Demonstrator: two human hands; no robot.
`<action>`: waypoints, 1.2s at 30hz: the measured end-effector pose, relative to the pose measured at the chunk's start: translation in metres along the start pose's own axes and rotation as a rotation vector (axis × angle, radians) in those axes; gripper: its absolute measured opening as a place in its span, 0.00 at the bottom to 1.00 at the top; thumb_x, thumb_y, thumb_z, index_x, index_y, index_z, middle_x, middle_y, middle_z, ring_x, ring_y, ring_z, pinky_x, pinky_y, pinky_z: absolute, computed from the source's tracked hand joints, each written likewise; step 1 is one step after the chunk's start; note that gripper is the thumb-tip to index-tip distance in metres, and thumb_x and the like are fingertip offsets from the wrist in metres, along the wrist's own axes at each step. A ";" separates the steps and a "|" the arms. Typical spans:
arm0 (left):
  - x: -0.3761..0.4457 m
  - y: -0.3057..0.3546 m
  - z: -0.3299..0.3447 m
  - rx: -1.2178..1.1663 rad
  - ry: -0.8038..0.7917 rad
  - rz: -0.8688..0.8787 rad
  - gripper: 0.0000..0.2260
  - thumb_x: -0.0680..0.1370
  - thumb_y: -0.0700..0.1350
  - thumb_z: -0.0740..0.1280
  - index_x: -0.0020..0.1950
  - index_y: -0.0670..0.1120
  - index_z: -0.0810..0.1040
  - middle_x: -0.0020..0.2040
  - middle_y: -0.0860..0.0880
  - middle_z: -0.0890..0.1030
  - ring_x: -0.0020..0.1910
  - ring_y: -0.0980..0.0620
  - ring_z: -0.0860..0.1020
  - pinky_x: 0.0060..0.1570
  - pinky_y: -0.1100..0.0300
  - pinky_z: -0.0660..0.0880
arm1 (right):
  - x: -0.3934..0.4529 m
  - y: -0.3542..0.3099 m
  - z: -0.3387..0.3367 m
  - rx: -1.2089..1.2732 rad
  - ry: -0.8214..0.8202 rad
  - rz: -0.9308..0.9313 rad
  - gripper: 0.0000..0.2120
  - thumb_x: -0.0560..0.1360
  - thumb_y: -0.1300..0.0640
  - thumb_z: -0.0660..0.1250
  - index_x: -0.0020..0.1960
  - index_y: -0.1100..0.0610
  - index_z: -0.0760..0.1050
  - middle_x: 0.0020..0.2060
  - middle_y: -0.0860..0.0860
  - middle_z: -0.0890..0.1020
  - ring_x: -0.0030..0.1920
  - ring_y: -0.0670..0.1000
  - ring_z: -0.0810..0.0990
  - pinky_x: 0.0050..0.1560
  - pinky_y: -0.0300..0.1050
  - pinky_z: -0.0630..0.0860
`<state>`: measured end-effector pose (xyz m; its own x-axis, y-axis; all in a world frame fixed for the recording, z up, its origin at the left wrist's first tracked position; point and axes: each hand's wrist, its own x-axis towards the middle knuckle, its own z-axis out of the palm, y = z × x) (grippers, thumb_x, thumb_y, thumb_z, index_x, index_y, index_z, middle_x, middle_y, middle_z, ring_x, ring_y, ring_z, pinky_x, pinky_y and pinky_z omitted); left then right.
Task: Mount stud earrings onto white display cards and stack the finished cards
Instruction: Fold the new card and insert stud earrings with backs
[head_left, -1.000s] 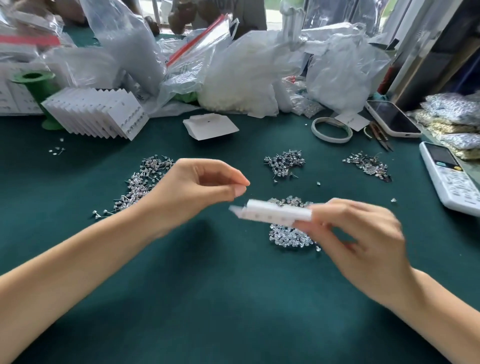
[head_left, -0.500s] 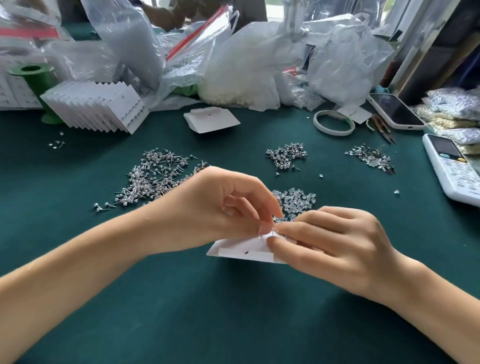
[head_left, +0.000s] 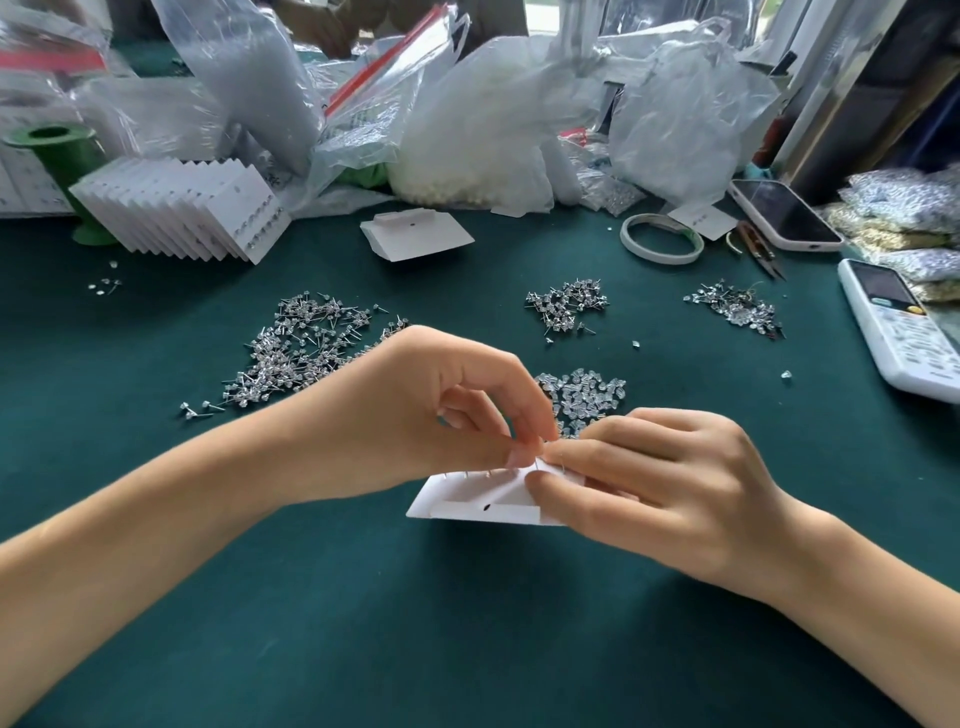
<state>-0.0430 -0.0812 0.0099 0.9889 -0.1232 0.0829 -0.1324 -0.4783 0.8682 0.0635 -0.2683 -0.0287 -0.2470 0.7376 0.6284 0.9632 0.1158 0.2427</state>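
Card (head_left: 483, 501), white and held just above the green table (head_left: 467, 649) near its middle, shows a row of stud posts along its upper edge. The left hand (head_left: 436, 415) pinches at that edge while the right hand (head_left: 660, 483) grips the card's right side. Loose studs (head_left: 306, 348) lie beyond the left hand, and finished cards (head_left: 182, 208) stand stacked at far left.

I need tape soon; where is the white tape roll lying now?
In the head view, the tape roll lies flat on the green table, far right, between the loose blank card and the smartphone.
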 end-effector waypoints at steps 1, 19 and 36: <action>0.000 0.000 0.000 0.009 0.001 0.003 0.08 0.72 0.35 0.72 0.46 0.48 0.82 0.42 0.50 0.84 0.38 0.50 0.82 0.44 0.56 0.80 | 0.000 0.000 0.000 0.003 0.000 0.002 0.05 0.73 0.67 0.69 0.42 0.60 0.83 0.33 0.55 0.82 0.30 0.57 0.78 0.27 0.46 0.75; -0.002 0.004 0.003 0.110 -0.011 0.028 0.11 0.71 0.31 0.71 0.46 0.46 0.83 0.41 0.51 0.84 0.38 0.51 0.82 0.44 0.58 0.79 | -0.002 -0.003 0.001 -0.015 0.003 -0.007 0.07 0.75 0.66 0.68 0.42 0.59 0.83 0.33 0.54 0.82 0.29 0.57 0.78 0.26 0.46 0.74; -0.003 0.004 0.003 0.022 0.038 -0.044 0.13 0.71 0.29 0.70 0.47 0.46 0.82 0.40 0.51 0.84 0.38 0.50 0.83 0.44 0.60 0.80 | -0.001 -0.004 0.001 -0.033 0.022 -0.007 0.05 0.71 0.67 0.72 0.42 0.59 0.83 0.34 0.55 0.82 0.30 0.56 0.79 0.25 0.45 0.74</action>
<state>-0.0463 -0.0858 0.0119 0.9955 -0.0691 0.0641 -0.0902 -0.5016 0.8604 0.0601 -0.2693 -0.0310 -0.2568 0.7220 0.6424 0.9573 0.0988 0.2716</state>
